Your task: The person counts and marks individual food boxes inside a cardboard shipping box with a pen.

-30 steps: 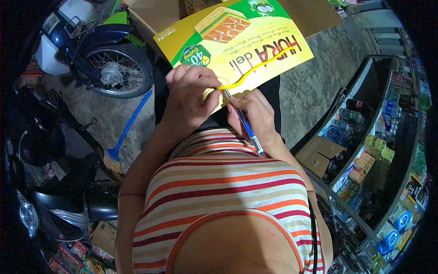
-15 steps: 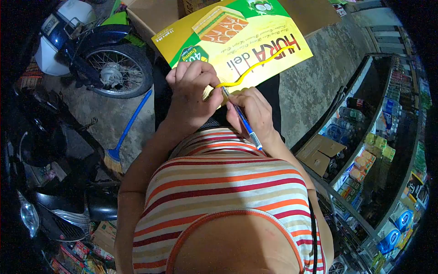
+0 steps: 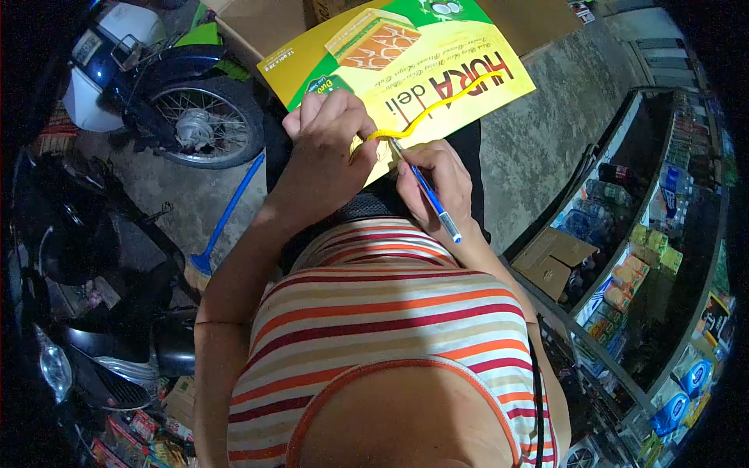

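A yellow and green HURA deli cake box [image 3: 367, 84] rests over my lap, its printing turned upside down to me. Across its face runs a yellow cord [image 3: 434, 114] in a loose curve. My left hand [image 3: 328, 148] is closed in a pinch on the cord's near end, though the fingertips partly cover it. In my right hand [image 3: 441, 183] is a blue pen [image 3: 427, 189], held slanting with its tip against or very near the cord. The cord's far end lies by the red letters.
An open cardboard carton [image 3: 538, 27] stands beyond the box. On the left are a motorbike wheel [image 3: 199, 125] and a broom with a blue handle [image 3: 230, 207]. Shelves with bottles and packets [image 3: 605, 210] line the right side, next to the concrete floor [image 3: 523, 156].
The pen tip has shifted slightly up and right along the cord, and its back end has swung right. My left hand has edged up a little. The box's tilt has changed slightly.
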{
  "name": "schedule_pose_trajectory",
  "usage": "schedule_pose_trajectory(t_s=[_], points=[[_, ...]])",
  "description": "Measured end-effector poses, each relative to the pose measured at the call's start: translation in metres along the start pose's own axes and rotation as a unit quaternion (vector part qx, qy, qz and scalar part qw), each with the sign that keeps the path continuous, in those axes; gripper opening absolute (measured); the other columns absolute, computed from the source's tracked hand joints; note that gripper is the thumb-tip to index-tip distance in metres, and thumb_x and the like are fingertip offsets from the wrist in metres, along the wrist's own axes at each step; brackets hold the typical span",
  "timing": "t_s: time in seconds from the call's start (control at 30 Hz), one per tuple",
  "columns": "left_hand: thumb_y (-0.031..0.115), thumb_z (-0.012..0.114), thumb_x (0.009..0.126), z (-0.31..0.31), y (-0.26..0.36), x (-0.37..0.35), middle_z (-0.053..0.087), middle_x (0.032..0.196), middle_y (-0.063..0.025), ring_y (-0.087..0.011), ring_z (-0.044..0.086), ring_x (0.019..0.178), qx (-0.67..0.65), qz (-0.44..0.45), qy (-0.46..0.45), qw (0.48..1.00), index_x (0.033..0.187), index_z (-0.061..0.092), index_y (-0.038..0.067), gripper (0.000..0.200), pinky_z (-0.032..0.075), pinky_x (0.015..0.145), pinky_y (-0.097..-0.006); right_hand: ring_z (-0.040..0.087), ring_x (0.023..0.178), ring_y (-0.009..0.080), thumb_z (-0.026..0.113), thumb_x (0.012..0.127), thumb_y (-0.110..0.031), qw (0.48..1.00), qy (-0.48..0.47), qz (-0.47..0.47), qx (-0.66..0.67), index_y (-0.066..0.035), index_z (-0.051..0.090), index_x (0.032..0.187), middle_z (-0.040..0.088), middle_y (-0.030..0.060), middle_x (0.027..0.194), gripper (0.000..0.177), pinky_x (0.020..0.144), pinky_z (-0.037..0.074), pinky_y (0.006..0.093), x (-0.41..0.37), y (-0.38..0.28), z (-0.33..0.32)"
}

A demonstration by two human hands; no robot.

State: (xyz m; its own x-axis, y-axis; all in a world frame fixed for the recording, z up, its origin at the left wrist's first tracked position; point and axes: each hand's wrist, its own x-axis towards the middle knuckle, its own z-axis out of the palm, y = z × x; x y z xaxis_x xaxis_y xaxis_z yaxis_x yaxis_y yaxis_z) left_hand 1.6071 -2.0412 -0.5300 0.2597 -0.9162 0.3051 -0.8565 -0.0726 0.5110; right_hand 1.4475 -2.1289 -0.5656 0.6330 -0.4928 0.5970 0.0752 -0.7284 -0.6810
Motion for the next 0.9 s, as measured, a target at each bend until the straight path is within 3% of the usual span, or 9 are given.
schedule_pose_trajectory(t_s=[0.4,0.47,0.9], points=[[0.01,0.062,0.077,-0.004,-0.008,-0.003,0.052,0.097,-0.0076,-0.0268,0.047,0.095,-0.014,0.02,-0.045,0.999,0.089,0.056,0.008,0.014,0.03,0.086,-0.0409,0.058,0.069,0.0317,0.069,0.071,0.006,1.0,-0.01,-0.008,0.016,0.001,0.053,0.089,0.057,0.0149,0.078,0.025,0.064,0.048,0.0378,-0.004,0.001,0.002],[0.01,0.063,0.08,-0.007,-0.007,-0.002,0.053,0.103,-0.0083,-0.0267,0.049,0.106,-0.023,-0.014,-0.059,0.998,0.091,0.056,0.006,0.013,0.034,0.093,-0.0391,0.058,0.069,0.0317,0.069,0.07,0.006,0.999,-0.025,-0.033,0.008,0.001,0.053,0.088,0.057,0.0146,0.079,0.025,0.064,0.048,0.0378,-0.004,-0.002,0.001],[0.008,0.061,0.078,0.002,-0.01,-0.005,0.052,0.097,-0.0066,-0.0249,0.049,0.097,-0.037,0.003,-0.008,0.999,0.089,0.055,0.008,0.012,0.032,0.089,-0.0391,0.056,0.068,0.0286,0.071,0.071,0.0,0.996,-0.038,-0.072,-0.045,-0.001,0.055,0.087,0.054,0.012,0.076,0.023,0.06,0.048,0.0361,0.0,-0.008,0.008]])
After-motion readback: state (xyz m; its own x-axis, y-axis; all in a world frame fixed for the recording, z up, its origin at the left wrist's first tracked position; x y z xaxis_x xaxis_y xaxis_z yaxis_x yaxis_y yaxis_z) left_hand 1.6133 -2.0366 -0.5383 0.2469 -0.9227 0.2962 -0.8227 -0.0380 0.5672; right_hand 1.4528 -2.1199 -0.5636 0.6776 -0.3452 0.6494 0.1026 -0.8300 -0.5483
